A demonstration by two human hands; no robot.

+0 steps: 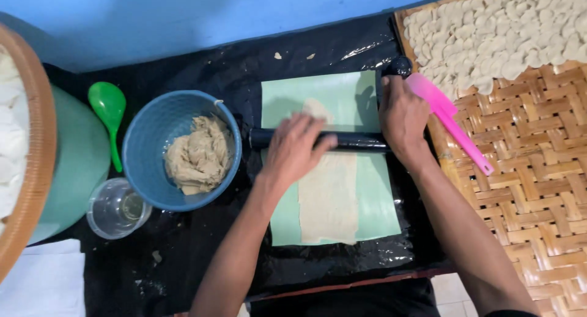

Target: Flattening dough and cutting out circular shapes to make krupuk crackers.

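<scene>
A black rolling pin (351, 141) lies across a pale green sheet (376, 198) on black plastic. Under the pin runs a long flat strip of beige dough (329, 198). My left hand (295, 149) presses flat on the pin's left half, fingers spread. My right hand (402, 116) rests palm down on the pin's right end. A second dark roller end (396, 66) shows just beyond my right hand.
A blue bowl (150, 130) holds a lump of dough (199, 156) at the left. Beside it stand a clear cup (116, 208) and a green spoon (109, 112). A pink scraper (449, 118) lies on a woven tray (526, 164) bearing several cut dough pieces (501, 36).
</scene>
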